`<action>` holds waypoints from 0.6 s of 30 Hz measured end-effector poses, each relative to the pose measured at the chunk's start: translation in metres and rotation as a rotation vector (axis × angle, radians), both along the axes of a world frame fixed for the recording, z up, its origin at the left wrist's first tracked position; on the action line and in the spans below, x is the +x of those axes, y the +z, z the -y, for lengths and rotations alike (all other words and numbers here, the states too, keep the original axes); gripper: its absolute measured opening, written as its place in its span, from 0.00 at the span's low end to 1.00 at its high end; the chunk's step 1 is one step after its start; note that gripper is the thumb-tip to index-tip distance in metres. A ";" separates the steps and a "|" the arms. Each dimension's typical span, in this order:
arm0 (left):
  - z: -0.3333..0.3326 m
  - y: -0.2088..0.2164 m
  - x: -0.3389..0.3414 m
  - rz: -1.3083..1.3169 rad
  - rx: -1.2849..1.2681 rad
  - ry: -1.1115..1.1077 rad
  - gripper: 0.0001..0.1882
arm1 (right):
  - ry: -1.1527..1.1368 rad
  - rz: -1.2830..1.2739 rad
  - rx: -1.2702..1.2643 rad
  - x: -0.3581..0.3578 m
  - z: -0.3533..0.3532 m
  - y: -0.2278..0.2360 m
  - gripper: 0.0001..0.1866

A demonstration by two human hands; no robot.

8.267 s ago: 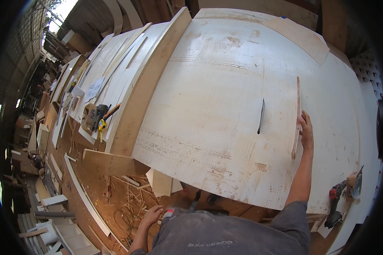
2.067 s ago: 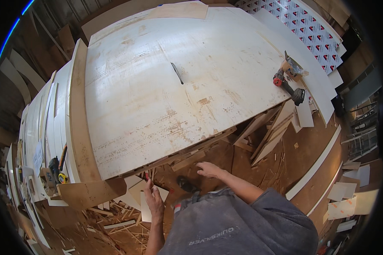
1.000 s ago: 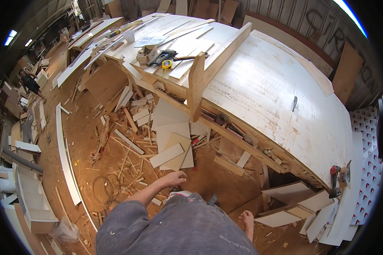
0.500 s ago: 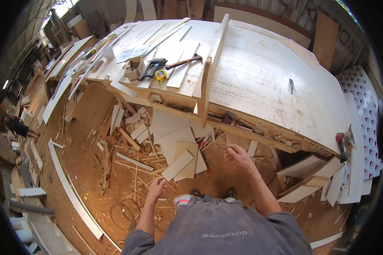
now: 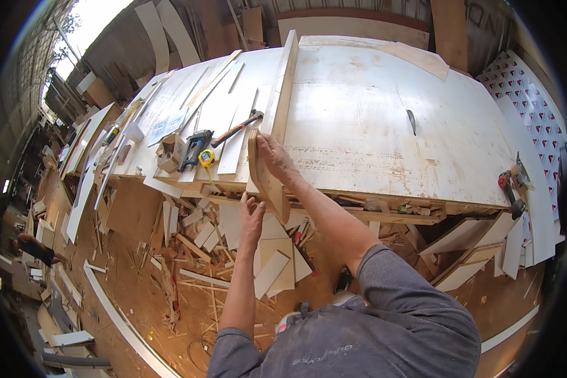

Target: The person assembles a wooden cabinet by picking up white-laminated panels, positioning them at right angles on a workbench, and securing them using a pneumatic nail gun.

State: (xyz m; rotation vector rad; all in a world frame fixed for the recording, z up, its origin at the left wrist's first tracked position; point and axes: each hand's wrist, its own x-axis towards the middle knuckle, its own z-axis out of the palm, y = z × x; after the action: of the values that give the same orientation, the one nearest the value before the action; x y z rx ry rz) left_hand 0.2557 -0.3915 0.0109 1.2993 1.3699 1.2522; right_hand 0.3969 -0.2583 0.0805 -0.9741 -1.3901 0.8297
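A long wooden board [image 5: 282, 94] stands on edge across the white-topped workbench [image 5: 359, 120], with a tall piece at its near end jutting past the bench's front edge. My right hand [image 5: 276, 159] grips that near end, thumb and fingers wrapped over its upper part. Lower down and to the left, my left hand [image 5: 252, 217] is raised close to the board's lower end, its fingers loosely bent and apart; whether a fingertip touches the wood is unclear. To the left on the bench lie a hammer [image 5: 236, 129], a yellow tape measure [image 5: 206, 158] and a black nail gun [image 5: 195, 150].
White strips [image 5: 238, 145] and a small open cardboard box [image 5: 168, 154] lie on the bench's left part. A dark brush-like tool [image 5: 412, 122] rests on the right part, a red-and-black power tool [image 5: 512, 194] at the right edge. Offcuts [image 5: 271, 274] litter the floor. A person [image 5: 36, 250] is far left.
My right hand has risen from below the bench to the board's near end and taken hold. My left hand has moved up toward its lower end. The view has shifted toward the bench.
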 end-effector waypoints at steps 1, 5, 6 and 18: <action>-0.012 0.003 0.008 0.061 0.016 -0.010 0.39 | 0.095 -0.054 -0.091 -0.002 0.000 0.005 0.31; -0.017 0.011 0.049 0.189 -0.016 0.048 0.37 | 0.150 -0.129 -0.174 0.029 -0.018 -0.007 0.28; -0.011 0.011 0.063 0.167 -0.030 0.019 0.36 | 0.126 -0.203 -0.168 0.040 -0.015 -0.012 0.27; 0.003 -0.055 0.176 0.019 -0.500 -0.218 0.29 | 0.179 -0.761 -0.166 0.272 0.057 0.022 0.28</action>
State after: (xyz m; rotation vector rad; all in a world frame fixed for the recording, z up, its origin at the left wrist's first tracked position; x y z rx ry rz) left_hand 0.4320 -0.3949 -0.0444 1.0441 1.3722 0.7106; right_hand 0.6690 -0.3149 0.1022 -0.5546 -0.7577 1.2983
